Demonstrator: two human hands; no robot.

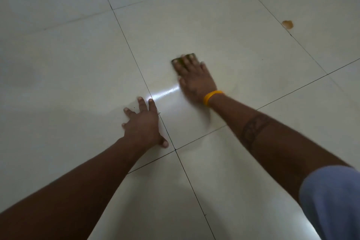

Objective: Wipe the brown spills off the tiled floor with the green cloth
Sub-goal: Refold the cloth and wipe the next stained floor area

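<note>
Soft, light cloth (184, 60) (mostly hidden) lies under the right hand's (194, 78) flat, spread fingers (187, 63); spill (288, 24) at two o'clock.

Your green cloth (183, 62): dark, folded small, flat on the pale tiled floor (243, 60) at frame centre, mostly covered. Your brown spill (288, 24): one small blot, upper right, beside a grout line, well apart from the cloth.

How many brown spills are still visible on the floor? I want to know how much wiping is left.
1. A brown spill lies far right, beyond the right hand, beside a tile joint. The green cloth under that hand may hide another.
</note>
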